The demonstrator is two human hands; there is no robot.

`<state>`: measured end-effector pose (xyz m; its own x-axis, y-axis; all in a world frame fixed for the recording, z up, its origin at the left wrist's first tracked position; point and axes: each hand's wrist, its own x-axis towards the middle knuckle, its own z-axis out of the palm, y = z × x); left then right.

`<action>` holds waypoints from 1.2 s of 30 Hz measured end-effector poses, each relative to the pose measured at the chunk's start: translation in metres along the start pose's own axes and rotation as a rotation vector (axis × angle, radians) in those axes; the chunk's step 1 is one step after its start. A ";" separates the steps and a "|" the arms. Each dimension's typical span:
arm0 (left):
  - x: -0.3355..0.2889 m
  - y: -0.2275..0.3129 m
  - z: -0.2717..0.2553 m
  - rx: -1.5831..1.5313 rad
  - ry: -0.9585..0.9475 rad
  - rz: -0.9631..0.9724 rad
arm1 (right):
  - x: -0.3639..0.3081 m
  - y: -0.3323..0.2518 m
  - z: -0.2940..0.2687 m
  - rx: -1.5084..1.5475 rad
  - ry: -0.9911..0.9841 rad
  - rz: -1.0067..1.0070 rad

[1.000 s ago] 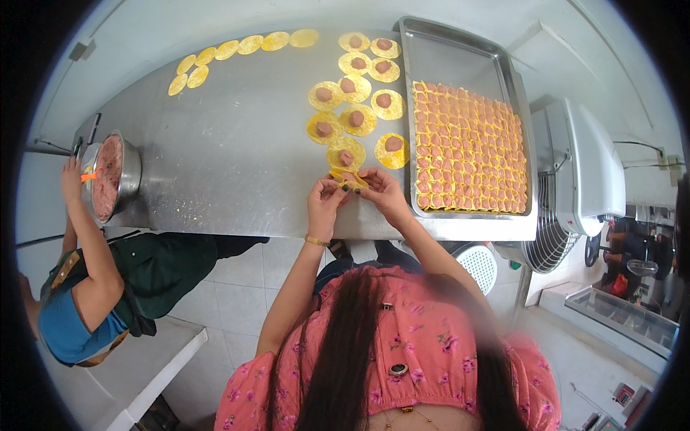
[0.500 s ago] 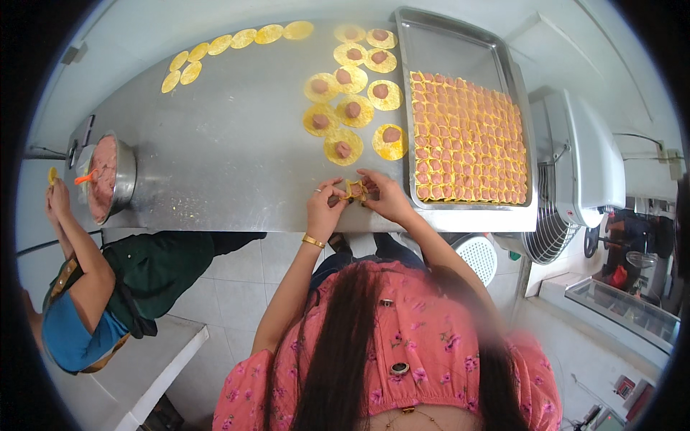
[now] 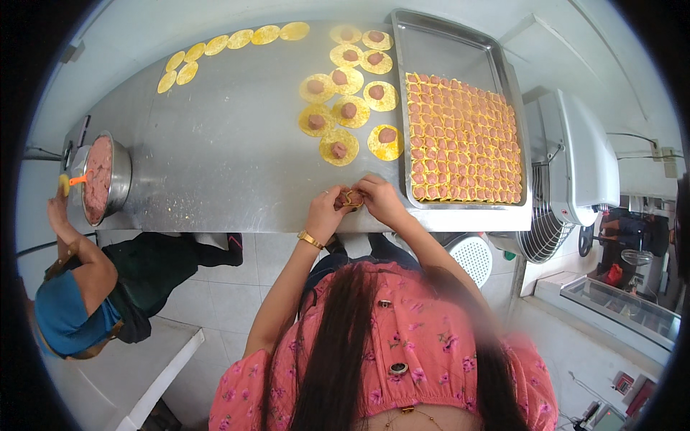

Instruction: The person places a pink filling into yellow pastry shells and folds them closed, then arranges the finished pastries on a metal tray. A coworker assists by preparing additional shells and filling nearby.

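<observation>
Just over the front edge of the steel table, a small yellow-wrapped meat dumpling (image 3: pixel 351 200) is pinched between both my hands. My left hand (image 3: pixel 327 210) has its fingertips on one side of it, and my right hand (image 3: pixel 379 200) has its fingers curled on the other. Beyond them lie several round yellow wrappers (image 3: pixel 338 148), most with a ball of pink meat on top. Closest to my right hand is a lone wrapper with meat (image 3: pixel 386 142). A large metal tray (image 3: pixel 406 169) to the right holds tight rows of finished dumplings (image 3: pixel 463 144).
A co-worker (image 3: pixel 79 287) stands at the left end, one hand near a metal bowl (image 3: pixel 123 176) of pink meat with an orange-handled tool (image 3: pixel 80 177). Plain wrappers (image 3: pixel 241 38) line the far left. Right of the tray stands a white machine with a wire guard (image 3: pixel 578 158).
The dumpling's wrapper is gathered more closely as my fingers shift around it. The co-worker's hand has come down closer to the bowl, and the view has shifted slightly.
</observation>
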<state>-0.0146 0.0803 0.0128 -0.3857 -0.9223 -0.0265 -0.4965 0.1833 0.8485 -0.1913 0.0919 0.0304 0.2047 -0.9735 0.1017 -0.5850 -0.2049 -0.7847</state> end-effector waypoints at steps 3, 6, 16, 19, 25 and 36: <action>-0.001 0.001 0.000 0.006 0.027 0.024 | -0.002 -0.003 -0.002 0.010 -0.005 0.018; -0.002 0.003 0.001 -0.028 0.028 -0.008 | -0.005 -0.006 -0.002 -0.049 -0.027 0.076; -0.002 0.007 -0.007 0.009 -0.030 -0.018 | -0.009 -0.006 0.002 -0.061 -0.001 0.019; 0.000 0.006 -0.006 0.025 -0.094 -0.083 | -0.007 -0.007 0.001 -0.059 -0.032 -0.041; -0.003 0.003 -0.008 -0.085 -0.026 -0.021 | -0.008 -0.010 0.000 -0.054 -0.003 0.001; -0.002 0.006 -0.003 -0.080 -0.059 -0.031 | -0.011 -0.014 -0.001 -0.095 -0.034 0.050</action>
<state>-0.0140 0.0822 0.0193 -0.4170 -0.9052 -0.0825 -0.4461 0.1247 0.8863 -0.1861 0.1055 0.0413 0.1991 -0.9791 0.0417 -0.6663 -0.1664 -0.7268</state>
